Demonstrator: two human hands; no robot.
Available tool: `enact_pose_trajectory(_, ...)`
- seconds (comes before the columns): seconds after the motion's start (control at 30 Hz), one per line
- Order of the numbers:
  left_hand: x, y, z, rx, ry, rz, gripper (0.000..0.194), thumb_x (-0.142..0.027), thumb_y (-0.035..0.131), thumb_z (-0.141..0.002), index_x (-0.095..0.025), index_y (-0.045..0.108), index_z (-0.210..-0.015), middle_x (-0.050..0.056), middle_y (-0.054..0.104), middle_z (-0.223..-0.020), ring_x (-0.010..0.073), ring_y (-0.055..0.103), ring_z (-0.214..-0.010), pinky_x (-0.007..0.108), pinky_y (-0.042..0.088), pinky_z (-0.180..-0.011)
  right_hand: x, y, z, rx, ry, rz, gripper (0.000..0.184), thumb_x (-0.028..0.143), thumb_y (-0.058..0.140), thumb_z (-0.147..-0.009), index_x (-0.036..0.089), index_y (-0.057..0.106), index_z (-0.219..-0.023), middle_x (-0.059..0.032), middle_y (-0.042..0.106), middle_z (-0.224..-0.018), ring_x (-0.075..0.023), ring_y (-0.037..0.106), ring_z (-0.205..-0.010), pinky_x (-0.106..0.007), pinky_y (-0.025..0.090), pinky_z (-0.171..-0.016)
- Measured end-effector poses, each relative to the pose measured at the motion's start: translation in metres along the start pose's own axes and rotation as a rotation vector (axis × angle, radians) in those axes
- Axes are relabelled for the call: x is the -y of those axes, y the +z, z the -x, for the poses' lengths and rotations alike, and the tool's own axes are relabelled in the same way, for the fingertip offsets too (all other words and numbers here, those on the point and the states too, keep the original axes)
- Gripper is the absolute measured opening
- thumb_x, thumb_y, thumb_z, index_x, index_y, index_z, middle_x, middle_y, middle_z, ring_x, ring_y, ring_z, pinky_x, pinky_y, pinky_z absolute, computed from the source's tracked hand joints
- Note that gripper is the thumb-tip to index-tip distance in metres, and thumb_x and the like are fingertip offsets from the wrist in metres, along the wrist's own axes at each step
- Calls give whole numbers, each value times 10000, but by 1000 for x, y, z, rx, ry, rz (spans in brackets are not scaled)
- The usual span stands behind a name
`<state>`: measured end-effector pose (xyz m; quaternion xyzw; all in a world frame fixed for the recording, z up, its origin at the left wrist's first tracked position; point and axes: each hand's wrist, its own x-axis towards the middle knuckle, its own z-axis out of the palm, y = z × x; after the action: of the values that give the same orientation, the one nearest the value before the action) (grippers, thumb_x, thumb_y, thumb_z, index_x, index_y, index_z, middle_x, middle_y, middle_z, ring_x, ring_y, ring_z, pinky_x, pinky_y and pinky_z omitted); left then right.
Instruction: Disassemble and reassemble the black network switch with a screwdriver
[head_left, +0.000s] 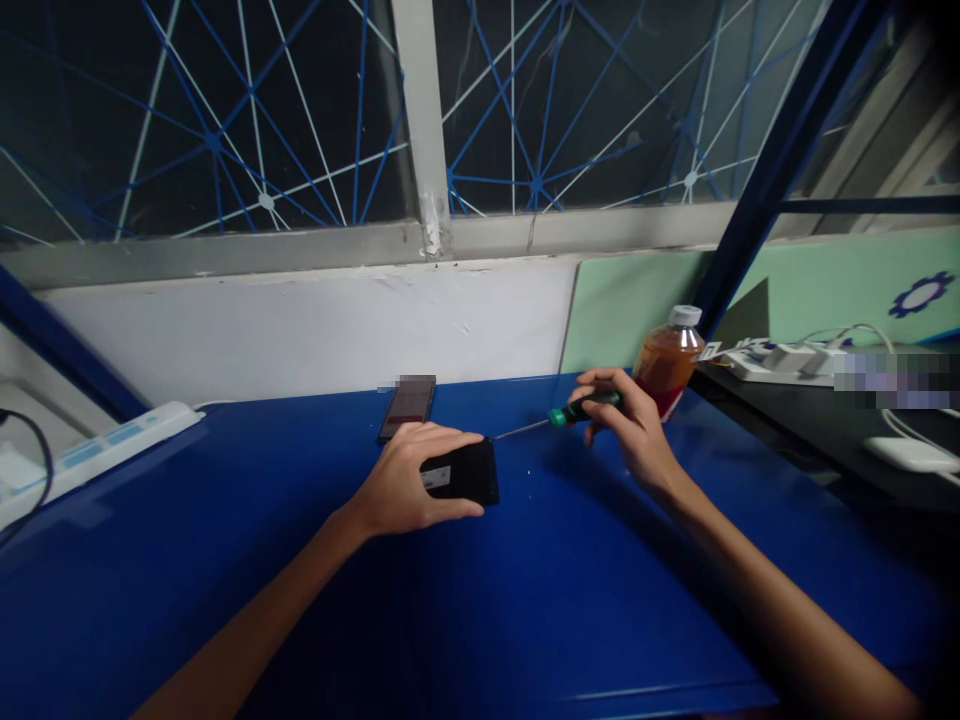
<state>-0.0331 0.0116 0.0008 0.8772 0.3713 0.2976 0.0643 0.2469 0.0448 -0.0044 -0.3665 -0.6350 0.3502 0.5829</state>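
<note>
In the head view, a black box (476, 475) was clamped between thumb and fingers of the left hand (397, 487), the nearer one, at the blue table (525, 600), its long axis running roughly left to right. The screwdriver (557, 416) was pinched by the right hand's (637, 425) fingers and pointed left, its tip near the box's far right corner; contact could not be told. A pale label (437, 478) was borne on the dark face.

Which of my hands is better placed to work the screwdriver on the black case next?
Probably your right hand: it holds the screwdriver, tip beside the black case. Your left hand is occupied gripping the case.
</note>
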Motion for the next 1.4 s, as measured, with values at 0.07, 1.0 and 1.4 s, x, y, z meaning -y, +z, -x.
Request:
enact_pose_trajectory(0.07,0,0,0,-2,1,-1,618,-530,747,-628,-261,623,-1171,52,702,-1071,278,632,-992,484,439,-908,2,1,0,-9,13,-39,280,345,644,-802,213,505,-1006,-9,588,-798,-143,607,-544,-250,457,-405)
enact_pose_trajectory(1.0,-2,-2,0,7,4,26,601,-540,743,-633,-274,645,-1162,52,705,-1057,275,634,-991,487,439,-927,2,3,1,-74,35,-23,251,366,654,-808,212,519,-953,36,561,-628,-124,559,-425,-242,419,-381)
enact_pose_trajectory(1.4,-2,-1,2,-11,-62,3,467,-520,764,-630,-314,708,-1046,61,673,-1131,299,618,-1020,563,403,-943,3,3,2,-20,8,-35,309,374,647,-806,217,495,-1025,-3,587,-799,-124,587,-484,-246,434,-388)
